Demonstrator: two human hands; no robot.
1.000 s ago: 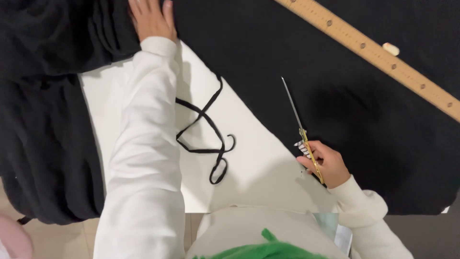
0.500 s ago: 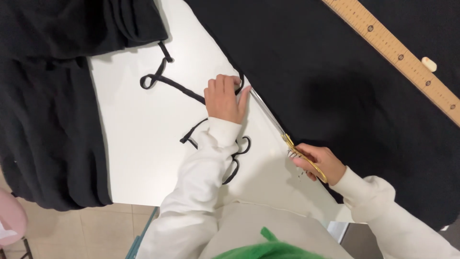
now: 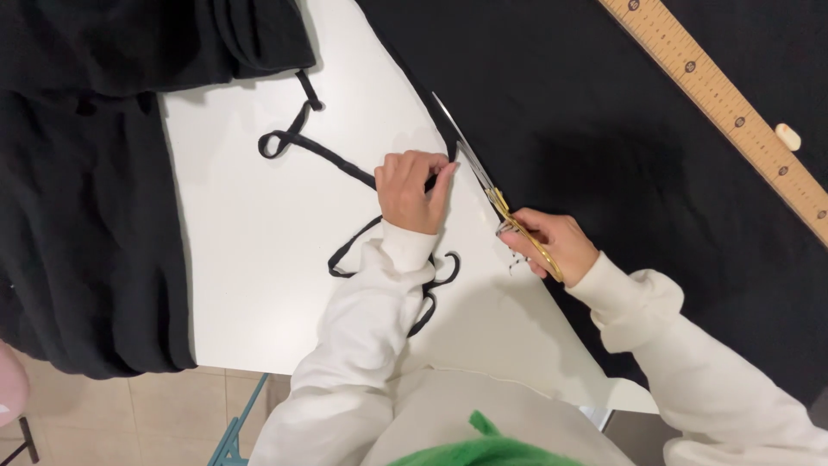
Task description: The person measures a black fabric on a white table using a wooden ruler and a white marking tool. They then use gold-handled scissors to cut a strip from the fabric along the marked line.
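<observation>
Near the table's middle, the left hand is curled, fingertips pinching a thin black strip against the white table. Just beside it, the right hand is closed through the gold handles of the scissors; whether the blades are parted cannot be told. Their long axis runs diagonally, tips pointing up-left along the cut edge of the black fabric covering the right side. Open white surface lies left of the strip, bounded by dark cloth draped over the table's left edge. A wooden ruler lies diagonally across the fabric, well apart.
</observation>
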